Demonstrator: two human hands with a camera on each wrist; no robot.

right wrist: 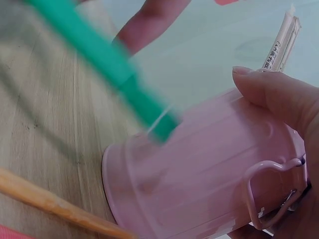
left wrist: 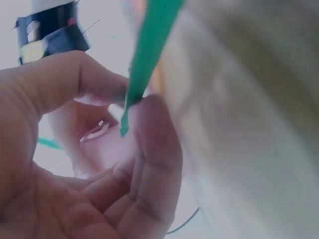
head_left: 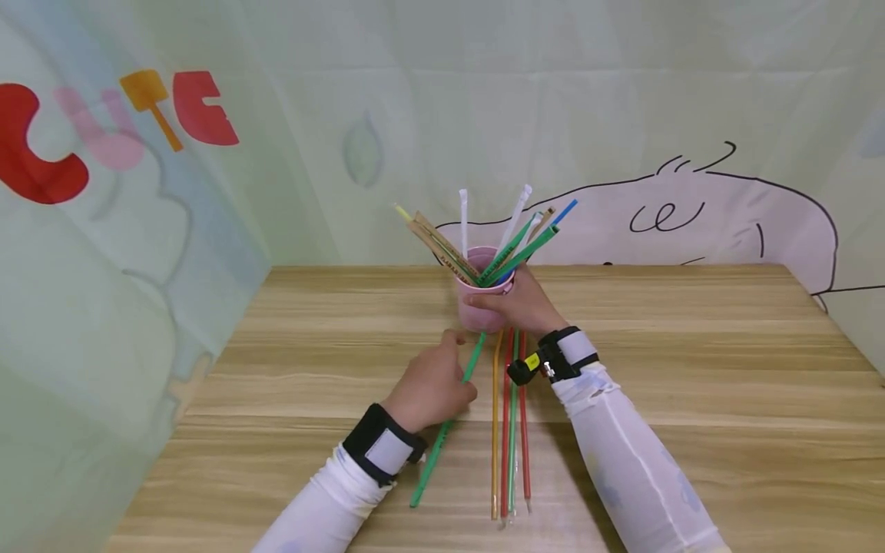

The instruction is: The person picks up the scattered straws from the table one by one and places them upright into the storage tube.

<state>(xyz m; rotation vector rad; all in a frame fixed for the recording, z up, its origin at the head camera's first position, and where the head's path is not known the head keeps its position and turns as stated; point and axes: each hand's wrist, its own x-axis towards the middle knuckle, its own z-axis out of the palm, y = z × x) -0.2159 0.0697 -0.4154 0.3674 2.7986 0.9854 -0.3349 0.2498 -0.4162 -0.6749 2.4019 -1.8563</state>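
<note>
My left hand (head_left: 432, 384) pinches a long green drinking straw (head_left: 434, 461) between thumb and forefinger, as the left wrist view shows close up. The straw slants over the table, its far end near the bucket's base. With my right hand (head_left: 528, 303) I grip a small pink bucket (head_left: 473, 311) by its side near the rim, thumb on the outside. A pink side handle (right wrist: 249, 194) shows in the right wrist view. Out of the bucket lean several straws: white-wrapped ones (head_left: 464, 219), brown paper-wrapped ones (head_left: 442, 246), green ones (head_left: 528, 253) and a blue one (head_left: 565, 211).
On the wooden table (head_left: 311, 369), between my forearms, lie several more straws side by side: an orange one (head_left: 495, 438), red ones (head_left: 525, 453) and a green one (head_left: 513, 453). Behind the table's back edge hangs a printed cloth (head_left: 442, 100).
</note>
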